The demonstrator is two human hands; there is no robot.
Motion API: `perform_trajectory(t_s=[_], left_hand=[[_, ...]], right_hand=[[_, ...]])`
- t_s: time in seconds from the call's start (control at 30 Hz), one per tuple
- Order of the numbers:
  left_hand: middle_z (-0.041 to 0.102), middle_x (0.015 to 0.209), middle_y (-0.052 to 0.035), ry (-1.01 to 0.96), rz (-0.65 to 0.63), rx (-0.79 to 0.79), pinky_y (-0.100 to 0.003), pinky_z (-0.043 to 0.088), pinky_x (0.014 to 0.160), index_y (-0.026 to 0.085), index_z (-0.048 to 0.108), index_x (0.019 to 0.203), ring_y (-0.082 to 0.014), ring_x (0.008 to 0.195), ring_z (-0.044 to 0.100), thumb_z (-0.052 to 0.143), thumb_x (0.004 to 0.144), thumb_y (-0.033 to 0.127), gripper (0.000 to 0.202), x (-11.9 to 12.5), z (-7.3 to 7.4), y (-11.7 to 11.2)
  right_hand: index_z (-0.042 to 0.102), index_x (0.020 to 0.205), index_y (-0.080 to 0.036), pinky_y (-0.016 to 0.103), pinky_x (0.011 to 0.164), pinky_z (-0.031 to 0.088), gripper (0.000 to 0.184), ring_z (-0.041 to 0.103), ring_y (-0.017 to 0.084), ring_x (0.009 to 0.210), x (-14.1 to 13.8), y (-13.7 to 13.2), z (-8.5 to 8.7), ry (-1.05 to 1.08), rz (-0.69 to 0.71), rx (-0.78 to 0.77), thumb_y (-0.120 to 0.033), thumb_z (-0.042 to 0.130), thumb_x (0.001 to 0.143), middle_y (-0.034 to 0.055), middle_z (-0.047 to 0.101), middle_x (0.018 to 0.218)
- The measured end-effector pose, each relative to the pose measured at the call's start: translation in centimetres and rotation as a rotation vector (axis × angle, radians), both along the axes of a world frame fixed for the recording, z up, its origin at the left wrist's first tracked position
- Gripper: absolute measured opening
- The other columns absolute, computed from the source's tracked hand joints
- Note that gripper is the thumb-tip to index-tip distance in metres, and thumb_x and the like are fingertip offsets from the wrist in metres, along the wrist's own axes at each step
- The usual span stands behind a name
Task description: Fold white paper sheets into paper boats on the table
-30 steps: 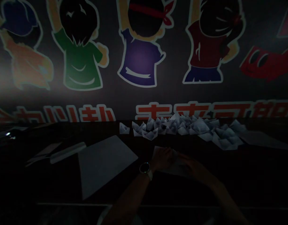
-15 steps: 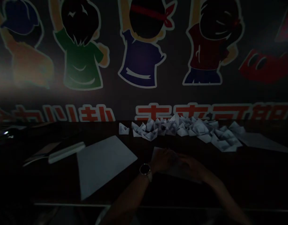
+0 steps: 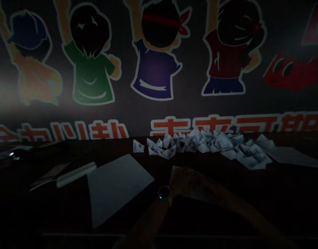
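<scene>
Head view: where are the hands?

Left hand (image 3: 184,181), with a watch (image 3: 164,192) on its wrist, and right hand (image 3: 209,185) lie close together over a paper sheet (image 3: 176,172), mid-table (image 3: 278,186) toward the near edge.

Holding it?

Too dark to tell how far either grip is closed; they seem to be pinning the paper down.

Others?

Paper boats (image 3: 203,147) heap along the far edge, seemingly kept clear of the hands. Left of them lie a blank sheet (image 3: 117,188) and a white strip (image 3: 76,174).

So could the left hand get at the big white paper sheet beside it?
Probably yes: the left hand is close to the big white paper sheet, and no object shows between them, though the light is dim.
</scene>
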State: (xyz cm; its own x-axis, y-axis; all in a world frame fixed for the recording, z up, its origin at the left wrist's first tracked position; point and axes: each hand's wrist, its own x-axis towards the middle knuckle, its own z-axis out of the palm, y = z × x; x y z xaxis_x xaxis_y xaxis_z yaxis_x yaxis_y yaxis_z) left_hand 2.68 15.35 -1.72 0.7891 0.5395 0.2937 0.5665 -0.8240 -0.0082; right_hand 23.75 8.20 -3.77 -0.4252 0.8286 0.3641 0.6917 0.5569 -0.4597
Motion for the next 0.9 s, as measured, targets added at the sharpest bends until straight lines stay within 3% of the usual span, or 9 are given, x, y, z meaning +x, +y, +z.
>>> perform_trajectory(t_s=[0.2,0.53,0.9], left_hand=[[0.040,0.137,-0.0110,-0.006,0.003,0.005,-0.043,0.032,0.102,0.015,0.037,0.130,-0.0269,0.126,0.035,0.037,0.089,0.039,0.048,0.2,0.6,-0.3],[0.038,0.140,-0.0088,-0.013,-0.005,0.025,-0.042,0.030,0.103,0.018,0.033,0.134,-0.0239,0.127,0.035,0.035,0.090,0.035,0.047,-0.1,-0.5,1.0],[0.036,0.141,-0.0054,0.011,-0.015,-0.003,-0.041,0.030,0.102,0.021,0.034,0.134,-0.0219,0.128,0.034,0.033,0.091,0.033,0.045,-0.3,0.4,0.5]], right_hand=[[0.032,0.138,-0.024,0.037,0.110,0.024,0.053,0.029,0.021,0.131,0.1,0.1,0.3,0.005,0.022,0.018,-0.020,0.039,0.086,0.0019,0.028,0.146],[0.035,0.136,-0.025,0.041,0.109,0.025,0.052,0.029,0.019,0.131,0.2,-0.3,1.0,-0.026,0.009,-0.033,-0.020,0.041,0.084,0.0025,0.029,0.146],[0.033,0.137,-0.022,0.041,0.109,0.023,0.050,0.027,0.019,0.133,0.4,-0.4,1.5,-0.020,0.042,-0.057,-0.024,0.038,0.087,0.0042,0.027,0.146]])
